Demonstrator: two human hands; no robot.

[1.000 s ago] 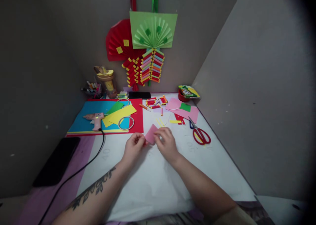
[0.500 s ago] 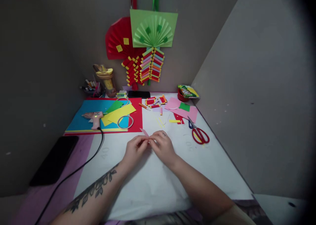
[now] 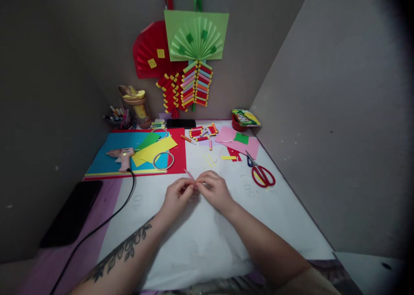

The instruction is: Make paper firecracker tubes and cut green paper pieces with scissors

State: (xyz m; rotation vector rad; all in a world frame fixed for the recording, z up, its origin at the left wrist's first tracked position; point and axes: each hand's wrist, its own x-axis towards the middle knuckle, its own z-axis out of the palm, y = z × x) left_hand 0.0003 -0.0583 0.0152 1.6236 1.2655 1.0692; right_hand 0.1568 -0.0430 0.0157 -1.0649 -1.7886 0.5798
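Note:
Over the middle of the white-covered table, my left hand (image 3: 177, 194) and my right hand (image 3: 214, 190) meet fingertip to fingertip. Between them they pinch a narrow pink paper strip (image 3: 189, 174), whose free end points up and away from me. The part at my fingertips is hidden, so I cannot tell whether it is rolled. Beyond my hands lie several small paper rolls (image 3: 203, 138), mostly red with yellow ends, and a single pink roll (image 3: 210, 145). Thin yellow paper scraps (image 3: 209, 160) are scattered just past my right hand.
Red-handled scissors (image 3: 263, 176) lie at right, near pink paper (image 3: 237, 142). At left, a pink glue gun (image 3: 125, 158) with a black cord rests on coloured sheets (image 3: 100, 157), beside a silvery ring (image 3: 163, 161). A black tablet-like slab (image 3: 73, 213) sits at the left edge. Paper fan decorations (image 3: 199, 38) hang behind.
Both hands keep their pinch on the pink strip, with only slight finger movement. The whole view has shifted a little; the things on the table stay where they were.

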